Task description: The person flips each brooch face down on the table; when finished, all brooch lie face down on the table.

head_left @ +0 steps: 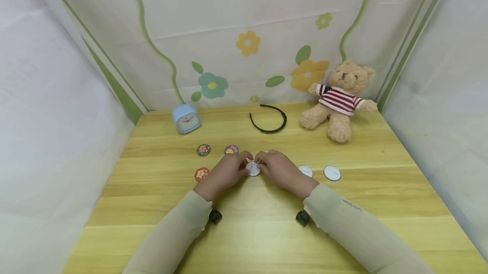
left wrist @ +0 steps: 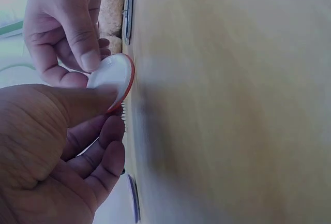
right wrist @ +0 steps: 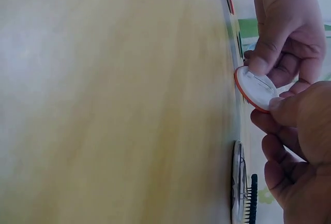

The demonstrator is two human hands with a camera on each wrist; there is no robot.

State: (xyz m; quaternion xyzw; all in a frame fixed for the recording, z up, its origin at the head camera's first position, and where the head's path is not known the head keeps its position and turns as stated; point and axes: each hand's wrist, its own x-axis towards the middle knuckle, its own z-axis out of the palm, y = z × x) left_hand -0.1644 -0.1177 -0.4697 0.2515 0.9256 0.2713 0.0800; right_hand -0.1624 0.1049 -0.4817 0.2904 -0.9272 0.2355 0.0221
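Fingers (right wrist: 271, 48) of your left hand (head_left: 228, 168) and right hand (head_left: 280, 170) pinch the badge (head_left: 253, 170) — likely light, stiff, slick — so favour its rim.

Head view from above; close wrist views of one badge (right wrist: 257, 88)

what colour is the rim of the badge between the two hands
The badge is orange-red there; the right wrist view shows it best.
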